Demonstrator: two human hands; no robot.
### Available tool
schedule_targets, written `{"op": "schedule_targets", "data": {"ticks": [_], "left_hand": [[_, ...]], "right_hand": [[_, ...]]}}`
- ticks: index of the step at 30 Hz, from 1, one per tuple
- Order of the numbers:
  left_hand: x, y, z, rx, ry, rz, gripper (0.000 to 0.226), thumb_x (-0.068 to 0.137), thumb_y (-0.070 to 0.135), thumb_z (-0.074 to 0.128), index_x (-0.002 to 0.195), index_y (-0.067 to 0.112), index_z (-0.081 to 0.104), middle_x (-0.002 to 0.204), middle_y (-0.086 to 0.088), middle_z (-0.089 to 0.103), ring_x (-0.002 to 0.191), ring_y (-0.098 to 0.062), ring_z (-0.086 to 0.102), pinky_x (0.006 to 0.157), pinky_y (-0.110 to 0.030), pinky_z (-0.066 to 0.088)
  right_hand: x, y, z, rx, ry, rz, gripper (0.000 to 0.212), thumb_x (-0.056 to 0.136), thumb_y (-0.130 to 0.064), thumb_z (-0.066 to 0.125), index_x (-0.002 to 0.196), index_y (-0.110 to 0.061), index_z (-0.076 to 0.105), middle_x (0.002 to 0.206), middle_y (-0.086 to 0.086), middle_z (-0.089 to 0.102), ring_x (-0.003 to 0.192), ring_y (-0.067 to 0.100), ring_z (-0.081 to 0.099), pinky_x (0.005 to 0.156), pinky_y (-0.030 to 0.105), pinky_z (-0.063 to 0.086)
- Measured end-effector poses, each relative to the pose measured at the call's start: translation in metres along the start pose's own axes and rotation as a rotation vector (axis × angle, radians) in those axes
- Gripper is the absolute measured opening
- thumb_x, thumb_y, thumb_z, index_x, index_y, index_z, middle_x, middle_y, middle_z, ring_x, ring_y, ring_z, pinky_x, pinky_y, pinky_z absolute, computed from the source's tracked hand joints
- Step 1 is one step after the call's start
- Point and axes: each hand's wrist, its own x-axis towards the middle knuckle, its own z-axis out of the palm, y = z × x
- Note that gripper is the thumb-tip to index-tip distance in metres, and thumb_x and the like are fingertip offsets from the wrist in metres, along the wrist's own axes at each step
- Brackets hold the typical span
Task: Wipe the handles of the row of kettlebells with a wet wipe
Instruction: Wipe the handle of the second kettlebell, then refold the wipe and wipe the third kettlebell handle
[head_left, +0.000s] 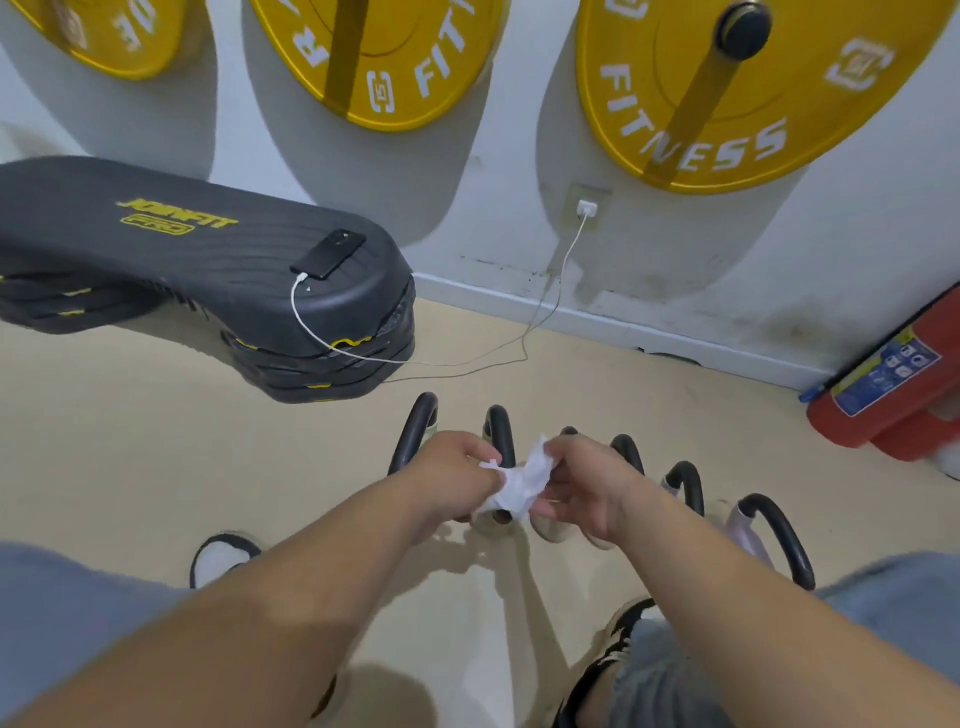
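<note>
A row of kettlebells stands on the beige floor, their black handles arching up: the leftmost handle (413, 428), a second one (501, 431), and more running right to the nearest handle (779, 535). The bodies look pale and are mostly hidden. A crumpled white wet wipe (519, 480) is pinched between both hands just above the middle of the row. My left hand (457, 470) grips its left side, my right hand (587, 480) its right side. The wipe is not touching any handle.
A stack of black aerobic steps (208, 270) lies at the left with a phone (328, 254) charging on it; its white cable (545, 306) runs across the floor to a wall socket. Yellow weight plates (727, 104) hang on the wall. A red fire extinguisher (893, 384) lies at right.
</note>
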Motion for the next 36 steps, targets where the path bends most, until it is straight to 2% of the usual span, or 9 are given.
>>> {"op": "schedule_targets", "data": {"ticks": [7,10,13,16,20,24,27,31,36], "left_hand": [[-0.006,0.067,-0.016,-0.091,0.05,0.144,0.005,0.083,0.019,0.063,0.078,0.017,0.065,0.085,-0.001,0.062,0.075,-0.019,0.054,0.064,-0.023,0.042],[-0.004,0.085,-0.007,-0.254,0.051,0.149,0.008,0.082,0.022,0.058,0.085,0.015,0.06,0.09,-0.005,0.06,0.076,-0.023,0.056,0.058,-0.021,0.05],[-0.004,0.095,0.004,-0.266,0.063,0.2,0.012,0.089,0.029,0.053,0.095,0.025,0.063,0.103,-0.003,0.068,0.092,-0.024,0.064,0.08,-0.037,0.055],[0.0,0.097,0.011,-0.246,0.056,0.217,0.009,0.094,0.031,0.055,0.098,0.032,0.063,0.107,0.002,0.067,0.097,-0.02,0.064,0.078,-0.033,0.053],[0.002,0.102,0.021,-0.261,-0.012,0.199,0.024,0.086,0.017,0.057,0.101,0.035,0.062,0.11,0.0,0.07,0.103,-0.021,0.068,0.095,-0.041,0.056],[0.003,0.106,0.026,-0.284,-0.063,0.21,0.037,0.077,0.007,0.057,0.099,0.034,0.068,0.104,0.002,0.073,0.101,-0.02,0.07,0.09,-0.035,0.057],[0.007,0.102,0.021,-0.245,-0.109,0.201,0.035,0.068,0.009,0.06,0.094,0.028,0.073,0.092,0.004,0.073,0.094,-0.021,0.07,0.088,-0.035,0.056],[0.013,0.09,0.022,-0.254,-0.139,0.135,0.016,0.065,0.025,0.07,0.08,0.024,0.072,0.092,-0.005,0.078,0.089,-0.025,0.073,0.085,-0.038,0.056],[0.03,0.067,0.024,-0.209,0.014,0.047,0.026,0.084,0.043,0.07,0.075,0.02,0.062,0.078,-0.005,0.069,0.073,-0.022,0.064,0.078,-0.037,0.06]], "right_hand": [[-0.038,-0.029,-0.019,0.376,0.049,-0.069,0.015,0.096,-0.012,0.046,0.094,-0.003,0.058,0.083,0.017,0.075,0.084,0.034,0.076,0.082,0.046,0.062],[-0.05,-0.033,-0.024,0.481,-0.034,-0.099,0.037,0.102,-0.038,0.06,0.114,-0.002,0.064,0.101,0.017,0.077,0.093,0.035,0.076,0.09,0.046,0.061],[-0.06,-0.035,-0.033,0.566,-0.081,-0.129,0.036,0.098,-0.032,0.069,0.115,0.0,0.064,0.114,0.017,0.071,0.104,0.037,0.072,0.1,0.049,0.057],[-0.063,-0.039,-0.045,0.53,-0.079,-0.145,0.003,0.098,-0.005,0.06,0.101,-0.005,0.06,0.105,0.016,0.071,0.095,0.031,0.075,0.082,0.044,0.064],[-0.055,-0.051,-0.05,0.456,0.014,-0.125,0.022,0.095,0.003,0.062,0.114,-0.005,0.057,0.095,0.016,0.068,0.071,0.027,0.075,0.064,0.038,0.065],[-0.043,-0.065,-0.049,0.219,0.006,-0.016,0.045,0.096,-0.023,0.065,0.131,0.003,0.055,0.13,0.027,0.064,0.09,0.04,0.075,0.08,0.052,0.064],[-0.036,-0.064,-0.047,0.023,-0.064,0.089,0.057,0.099,-0.04,0.06,0.135,0.004,0.054,0.127,0.027,0.068,0.095,0.041,0.076,0.085,0.053,0.062],[-0.032,-0.055,-0.037,0.141,-0.201,-0.061,0.037,0.1,-0.013,0.055,0.135,-0.006,0.065,0.12,0.011,0.075,0.107,0.029,0.074,0.094,0.042,0.058],[-0.018,-0.05,-0.05,0.32,-0.207,-0.175,0.037,0.097,-0.001,0.054,0.133,0.005,0.055,0.129,0.026,0.069,0.118,0.041,0.069,0.105,0.052,0.053]]}}
